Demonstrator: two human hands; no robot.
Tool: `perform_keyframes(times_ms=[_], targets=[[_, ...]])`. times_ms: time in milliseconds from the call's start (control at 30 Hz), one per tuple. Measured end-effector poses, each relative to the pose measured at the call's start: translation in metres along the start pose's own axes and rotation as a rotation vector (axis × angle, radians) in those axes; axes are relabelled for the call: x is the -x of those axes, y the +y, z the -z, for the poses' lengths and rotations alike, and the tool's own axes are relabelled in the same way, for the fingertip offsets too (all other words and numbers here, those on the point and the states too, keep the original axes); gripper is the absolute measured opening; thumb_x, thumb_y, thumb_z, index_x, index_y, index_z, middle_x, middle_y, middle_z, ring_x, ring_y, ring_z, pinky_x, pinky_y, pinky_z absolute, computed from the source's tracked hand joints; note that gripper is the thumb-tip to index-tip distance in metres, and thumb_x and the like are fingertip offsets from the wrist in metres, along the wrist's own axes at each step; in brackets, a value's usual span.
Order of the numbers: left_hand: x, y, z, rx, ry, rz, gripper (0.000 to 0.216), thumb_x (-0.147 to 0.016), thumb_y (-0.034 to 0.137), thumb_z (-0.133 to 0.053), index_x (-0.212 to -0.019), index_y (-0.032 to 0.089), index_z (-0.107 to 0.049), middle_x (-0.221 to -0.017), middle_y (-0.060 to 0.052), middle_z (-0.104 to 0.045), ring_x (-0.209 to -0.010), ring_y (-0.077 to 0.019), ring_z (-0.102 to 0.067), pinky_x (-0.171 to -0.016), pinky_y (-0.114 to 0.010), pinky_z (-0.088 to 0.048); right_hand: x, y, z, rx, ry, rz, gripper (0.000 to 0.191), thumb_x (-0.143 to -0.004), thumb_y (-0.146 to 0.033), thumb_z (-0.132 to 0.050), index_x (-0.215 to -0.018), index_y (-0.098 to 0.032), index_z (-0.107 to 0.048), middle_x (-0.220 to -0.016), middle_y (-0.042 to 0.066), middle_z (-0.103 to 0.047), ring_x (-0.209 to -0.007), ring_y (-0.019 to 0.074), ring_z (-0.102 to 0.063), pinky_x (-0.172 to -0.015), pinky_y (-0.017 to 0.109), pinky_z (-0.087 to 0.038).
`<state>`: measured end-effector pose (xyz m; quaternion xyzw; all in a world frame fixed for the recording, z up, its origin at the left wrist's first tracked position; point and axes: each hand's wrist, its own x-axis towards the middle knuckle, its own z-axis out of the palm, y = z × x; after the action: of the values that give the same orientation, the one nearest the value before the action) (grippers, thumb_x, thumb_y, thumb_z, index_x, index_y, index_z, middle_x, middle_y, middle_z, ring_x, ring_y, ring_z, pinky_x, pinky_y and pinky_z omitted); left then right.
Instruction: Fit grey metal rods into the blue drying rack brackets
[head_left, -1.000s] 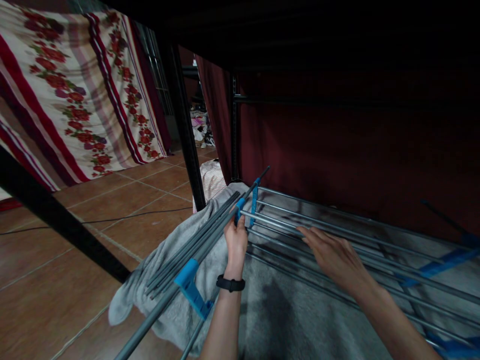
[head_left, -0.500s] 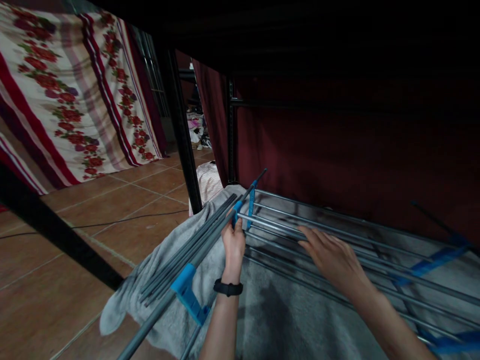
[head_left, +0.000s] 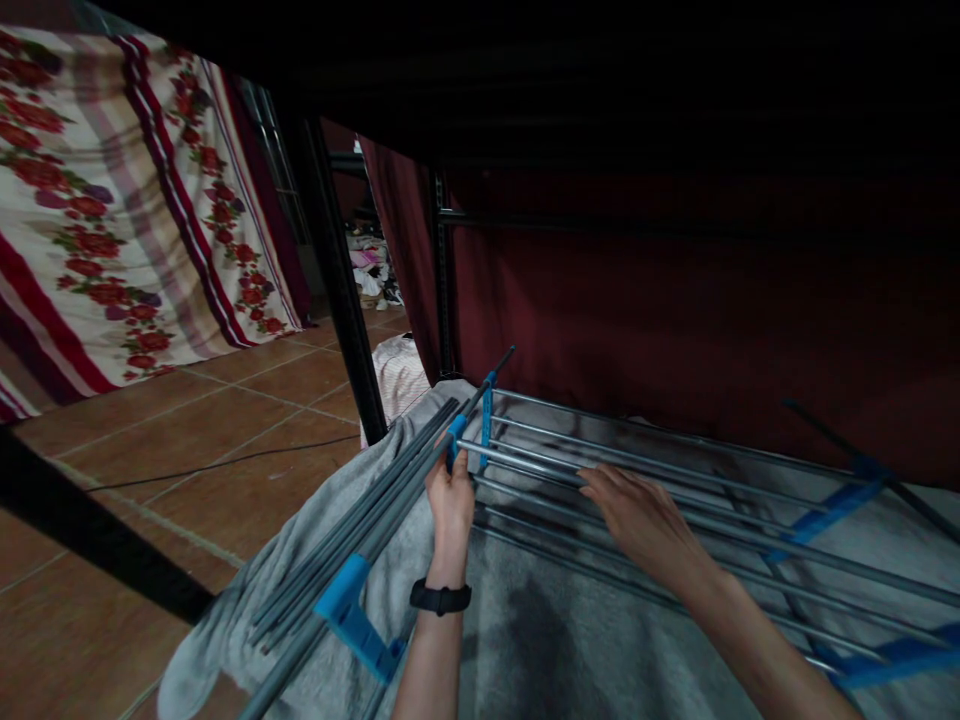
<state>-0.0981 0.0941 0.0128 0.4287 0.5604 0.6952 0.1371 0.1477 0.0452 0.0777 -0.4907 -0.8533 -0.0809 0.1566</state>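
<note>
A folding drying rack (head_left: 675,480) of grey metal rods with blue plastic joints lies flat over a grey blanket (head_left: 540,630) under a dark bunk frame. My left hand (head_left: 450,500), a black band on its wrist, is closed around the rack's left side bar just below a blue joint (head_left: 455,440). My right hand (head_left: 637,515) rests with fingers stretched flat across the rods in the middle of the rack. A folded wing of rods (head_left: 360,530) runs down to the lower left, ending at another blue joint (head_left: 349,615).
A black bed post (head_left: 341,290) stands just left of the rack. A dark red curtain (head_left: 675,320) hangs behind it. A floral red and cream cloth (head_left: 120,220) hangs at the left over terracotta floor tiles (head_left: 225,440), where a thin black cable lies.
The view has drifted, so everything sits a little further left and lower. Both hands keep their places on the rack, the left still gripping, the right still flat.
</note>
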Motion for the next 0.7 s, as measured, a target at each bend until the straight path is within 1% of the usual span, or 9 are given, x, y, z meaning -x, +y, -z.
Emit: perform_keyframes(times_ms=[100, 233, 333, 400, 467, 500, 600, 700], targets=[[0.002, 0.002, -0.001, 0.003, -0.001, 0.009, 0.029, -0.084, 0.028, -0.055, -0.109, 0.018, -0.066, -0.120, -0.010, -0.065, -0.119, -0.0256, -0.055, -0.112, -0.042, -0.032, 0.001, 0.000, 0.004, -0.009, -0.001, -0.003, 0.033, -0.097, -0.033, -0.033, -0.115, -0.026, -0.059, -0.116, 0.007, -0.065, -0.104, 0.0197, -0.061, -0.088, 0.037, -0.046], [0.006, 0.004, -0.002, 0.027, 0.011, 0.040, 0.032, -0.083, 0.026, -0.056, -0.113, 0.019, -0.064, -0.121, -0.009, -0.064, -0.119, -0.0249, -0.055, -0.112, -0.042, -0.032, -0.007, 0.013, 0.023, -0.056, 0.027, 0.026, 0.039, -0.097, -0.037, -0.029, -0.126, -0.026, -0.053, -0.120, 0.006, -0.064, -0.109, 0.0189, -0.060, -0.094, 0.037, -0.045], [0.006, 0.002, -0.001, 0.065, 0.023, 0.112, 0.036, -0.078, 0.018, -0.055, -0.114, 0.019, -0.063, -0.111, -0.008, -0.068, -0.113, -0.0249, -0.058, -0.110, -0.043, -0.035, -0.027, 0.030, 0.039, -0.012, 0.081, -0.011, 0.044, -0.098, -0.037, -0.025, -0.130, -0.022, -0.051, -0.124, 0.008, -0.062, -0.113, 0.0199, -0.057, -0.096, 0.036, -0.044], [0.004, 0.002, 0.000, 0.087, 0.003, 0.136, 0.040, -0.075, 0.012, -0.052, -0.113, 0.019, -0.064, -0.105, -0.007, -0.070, -0.107, -0.0243, -0.061, -0.107, -0.043, -0.038, -0.046, 0.040, 0.041, 0.062, 0.103, -0.048, 0.046, -0.097, -0.037, -0.027, -0.133, -0.021, -0.050, -0.132, 0.009, -0.057, -0.117, 0.0225, -0.055, -0.097, 0.038, -0.043], [0.004, 0.002, 0.000, 0.087, -0.017, 0.124, 0.044, -0.073, 0.009, -0.050, -0.114, 0.020, -0.064, -0.105, -0.005, -0.070, -0.103, -0.0235, -0.063, -0.106, -0.042, -0.040, -0.066, 0.049, 0.034, 0.132, 0.100, -0.042, 0.047, -0.096, -0.036, -0.030, -0.136, -0.019, -0.047, -0.137, 0.011, -0.052, -0.122, 0.0248, -0.051, -0.099, 0.039, -0.041], [0.004, 0.003, 0.000, 0.084, -0.017, 0.111, 0.044, -0.073, 0.010, -0.051, -0.114, 0.020, -0.064, -0.106, -0.004, -0.070, -0.104, -0.0234, -0.063, -0.105, -0.041, -0.040, -0.076, 0.052, 0.028, 0.161, 0.086, -0.013, 0.047, -0.095, -0.035, -0.032, -0.137, -0.018, -0.046, -0.138, 0.011, -0.051, -0.123, 0.0255, -0.050, -0.101, 0.040, -0.040], [0.004, 0.003, -0.002, 0.079, 0.013, 0.093, 0.037, -0.077, 0.016, -0.055, -0.113, 0.021, -0.065, -0.111, -0.005, -0.068, -0.111, -0.0243, -0.060, -0.108, -0.040, -0.037, -0.100, 0.058, 0.004, 0.218, 0.037, 0.084, 0.047, -0.095, -0.032, -0.033, -0.138, -0.017, -0.045, -0.136, 0.013, -0.053, -0.122, 0.0257, -0.051, -0.102, 0.040, -0.038], [0.004, 0.001, -0.003, 0.041, 0.030, 0.086, 0.031, -0.082, 0.024, -0.055, -0.111, 0.020, -0.065, -0.115, -0.008, -0.067, -0.119, -0.0257, -0.056, -0.111, -0.041, -0.033, -0.113, 0.063, -0.018, 0.212, -0.024, 0.078, 0.045, -0.096, -0.030, -0.029, -0.137, -0.019, -0.045, -0.135, 0.012, -0.054, -0.118, 0.0247, -0.053, -0.097, 0.038, -0.039]])
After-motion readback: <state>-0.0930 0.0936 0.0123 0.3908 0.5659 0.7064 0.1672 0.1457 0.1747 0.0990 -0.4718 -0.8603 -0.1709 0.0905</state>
